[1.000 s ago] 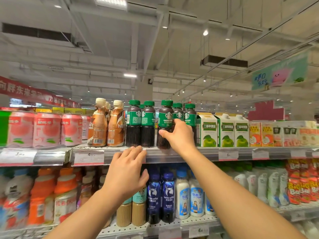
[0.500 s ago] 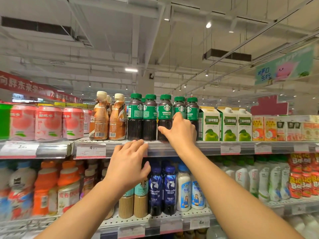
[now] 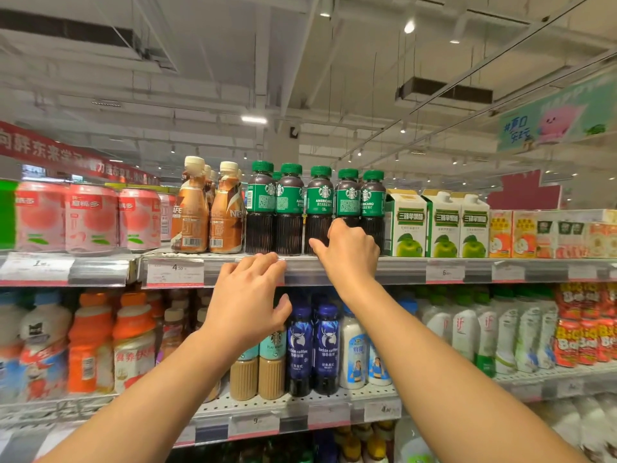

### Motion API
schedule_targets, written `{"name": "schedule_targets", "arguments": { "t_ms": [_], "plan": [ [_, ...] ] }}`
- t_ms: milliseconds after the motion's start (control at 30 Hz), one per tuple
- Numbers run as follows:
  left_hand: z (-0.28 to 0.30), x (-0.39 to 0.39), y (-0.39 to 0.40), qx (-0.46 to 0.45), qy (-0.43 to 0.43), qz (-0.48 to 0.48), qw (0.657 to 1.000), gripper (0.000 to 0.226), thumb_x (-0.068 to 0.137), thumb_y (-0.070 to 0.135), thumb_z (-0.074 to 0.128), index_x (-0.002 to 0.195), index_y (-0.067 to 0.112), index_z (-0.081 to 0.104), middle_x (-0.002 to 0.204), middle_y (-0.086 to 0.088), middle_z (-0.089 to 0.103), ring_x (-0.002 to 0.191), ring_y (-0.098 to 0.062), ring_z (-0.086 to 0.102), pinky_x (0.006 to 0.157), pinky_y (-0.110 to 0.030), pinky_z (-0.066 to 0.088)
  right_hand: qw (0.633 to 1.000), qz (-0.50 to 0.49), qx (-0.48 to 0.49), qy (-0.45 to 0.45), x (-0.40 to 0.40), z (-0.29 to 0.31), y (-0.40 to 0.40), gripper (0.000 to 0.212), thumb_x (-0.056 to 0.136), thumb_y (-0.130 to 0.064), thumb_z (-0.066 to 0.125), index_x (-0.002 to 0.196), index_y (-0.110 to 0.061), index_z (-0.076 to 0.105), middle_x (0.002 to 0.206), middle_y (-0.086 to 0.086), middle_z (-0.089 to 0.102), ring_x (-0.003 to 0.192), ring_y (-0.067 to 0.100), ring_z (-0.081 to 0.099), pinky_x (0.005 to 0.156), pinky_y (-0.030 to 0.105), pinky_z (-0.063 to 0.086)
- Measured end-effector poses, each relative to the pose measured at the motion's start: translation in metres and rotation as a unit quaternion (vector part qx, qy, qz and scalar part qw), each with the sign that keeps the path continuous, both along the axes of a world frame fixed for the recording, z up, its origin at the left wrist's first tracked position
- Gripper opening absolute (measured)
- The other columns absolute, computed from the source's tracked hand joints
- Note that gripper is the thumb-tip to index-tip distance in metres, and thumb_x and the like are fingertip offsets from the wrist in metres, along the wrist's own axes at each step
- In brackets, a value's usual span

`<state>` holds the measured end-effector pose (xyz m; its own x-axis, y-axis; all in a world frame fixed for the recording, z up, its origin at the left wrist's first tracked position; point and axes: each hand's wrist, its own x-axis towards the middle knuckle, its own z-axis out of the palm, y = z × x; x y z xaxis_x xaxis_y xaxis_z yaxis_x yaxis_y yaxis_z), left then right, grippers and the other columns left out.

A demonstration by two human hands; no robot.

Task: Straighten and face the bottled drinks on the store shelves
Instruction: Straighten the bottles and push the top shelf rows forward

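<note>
Right hand [image 3: 347,252]: fingers curled round base of fourth green-capped coffee bottle [image 3: 348,198], top shelf [image 3: 384,267]. Left hand [image 3: 248,300]: fingers spread, tips on shelf edge, below the bottle row.

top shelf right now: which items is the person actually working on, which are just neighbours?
In the job:
- green-capped coffee bottles, top shelf
- right hand, at the base of the bottles on the right of that row
- left hand, fingers on the shelf edge

Just nearby:
- orange coffee bottles
- pink cans
- apple cartons
- blue bottles, lower shelf
</note>
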<state>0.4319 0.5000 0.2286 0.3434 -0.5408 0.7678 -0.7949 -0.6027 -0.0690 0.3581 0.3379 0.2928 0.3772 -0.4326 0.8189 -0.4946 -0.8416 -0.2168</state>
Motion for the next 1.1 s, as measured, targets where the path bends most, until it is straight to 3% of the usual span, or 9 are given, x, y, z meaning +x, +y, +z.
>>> {"name": "schedule_targets", "arguments": {
  "t_ms": [367,567,700,833,967,1100],
  "plan": [
    [0.002,-0.003,0.000,-0.003,0.000,-0.003,1.000,0.058,0.090,0.053,0.052,0.143,0.029,0.051,0.150,0.008,0.050,0.136,-0.017,0.046,0.110,-0.043,0.037,0.999,0.035,0.000,0.020,-0.004,0.001,-0.006,0.041,0.094,-0.056,0.064,0.105,-0.017,0.067,0.100,0.009,0.073,0.097,0.035,0.068,0.079,0.039,0.053],
    [0.021,0.003,0.012,-0.045,0.041,-0.075,0.995,0.038,0.094,0.037,0.060,0.131,0.031,0.061,0.134,0.015,0.060,0.124,-0.011,0.053,0.102,-0.036,0.048,0.993,0.071,0.048,-0.086,-0.027,0.007,-0.039,0.022,0.092,-0.047,0.063,0.090,-0.025,0.065,0.084,-0.005,0.071,0.082,0.022,0.066,0.070,0.033,0.054],
    [0.051,0.006,0.018,-0.152,0.010,-0.078,0.985,0.026,0.091,0.021,0.068,0.117,0.023,0.068,0.116,0.008,0.067,0.104,-0.014,0.063,0.089,-0.035,0.054,0.979,0.074,0.116,-0.154,-0.043,0.017,-0.069,0.028,0.090,-0.045,0.069,0.102,-0.022,0.060,0.097,-0.001,0.069,0.087,0.022,0.062,0.069,0.031,0.044],
    [0.095,0.016,0.013,-0.210,-0.023,-0.055,0.976,0.035,0.091,0.020,0.068,0.125,0.019,0.061,0.122,0.001,0.064,0.107,-0.021,0.061,0.091,-0.041,0.051,0.984,0.021,0.154,-0.085,-0.049,0.020,-0.079,0.046,0.090,-0.057,0.067,0.113,-0.018,0.057,0.107,0.006,0.067,0.093,0.029,0.061,0.070,0.032,0.041],
    [0.141,0.031,0.005,-0.216,0.005,-0.024,0.976,0.048,0.093,0.030,0.067,0.137,0.018,0.051,0.131,-0.005,0.062,0.118,-0.027,0.057,0.098,-0.047,0.051,0.990,-0.029,0.135,-0.032,-0.049,0.017,-0.081,0.050,0.090,-0.065,0.061,0.106,-0.018,0.060,0.094,0.005,0.061,0.085,0.028,0.058,0.070,0.033,0.046],
    [0.165,0.044,-0.004,-0.167,0.040,0.018,0.985,0.059,0.095,0.044,0.063,0.144,0.019,0.043,0.117,-0.007,0.071,0.101,-0.026,0.065,0.083,-0.046,0.059,0.994,-0.051,0.099,0.002,-0.046,0.017,-0.083,0.048,0.091,-0.067,0.058,0.094,-0.019,0.057,0.086,0.002,0.056,0.086,0.029,0.061,0.069,0.033,0.047]
  ]
}}
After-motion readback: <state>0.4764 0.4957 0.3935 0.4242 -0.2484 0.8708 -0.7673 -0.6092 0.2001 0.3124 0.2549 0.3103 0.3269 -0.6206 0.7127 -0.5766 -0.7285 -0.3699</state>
